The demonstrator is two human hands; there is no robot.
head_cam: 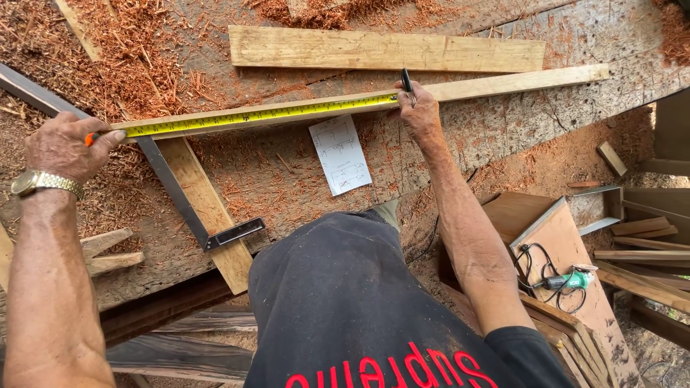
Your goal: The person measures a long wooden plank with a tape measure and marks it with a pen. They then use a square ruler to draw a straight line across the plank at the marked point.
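Note:
A long pale wooden strip [503, 82] lies across a worn workbench [503, 136]. A yellow tape measure blade [251, 116] is stretched along it. My left hand [65, 147] grips the tape's orange-tipped case at the strip's left end. My right hand [417, 111] presses the tape's far end onto the strip and holds a dark pen [407, 79] upright above the wood.
A sheet of paper with drawings [341, 154] lies below the strip. A metal square [180, 194] rests on a short board [208, 212]. A wider plank [388, 50] lies behind. Red sawdust [129, 50] covers the bench. A green power tool [571, 280] sits on boards at right.

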